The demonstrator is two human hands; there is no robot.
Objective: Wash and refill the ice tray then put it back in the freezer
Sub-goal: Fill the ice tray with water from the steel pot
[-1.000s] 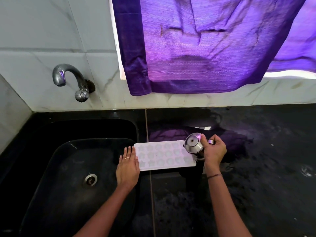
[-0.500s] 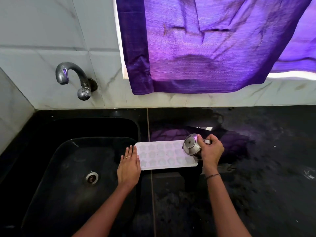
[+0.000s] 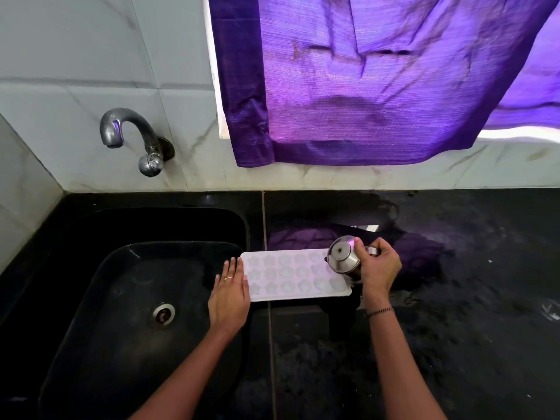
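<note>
A white ice tray [image 3: 294, 275] with star-shaped cells lies flat on the black counter, just right of the sink. My left hand [image 3: 230, 294] rests flat against the tray's left end, fingers together and stretched out. My right hand [image 3: 378, 266] grips a small steel jug [image 3: 344, 257] by its handle, tipped over the tray's right end with its lid towards me. I cannot tell whether water is coming out.
A black sink [image 3: 127, 298] with a steel drain [image 3: 163, 315] lies at the left, under a wall tap [image 3: 130, 131]. The black counter [image 3: 454, 313] runs right, wet in patches. A purple curtain [image 3: 378, 80] hangs over the back wall.
The jug has tilted a little further over the tray's right end. My left hand has stayed at the left end.
</note>
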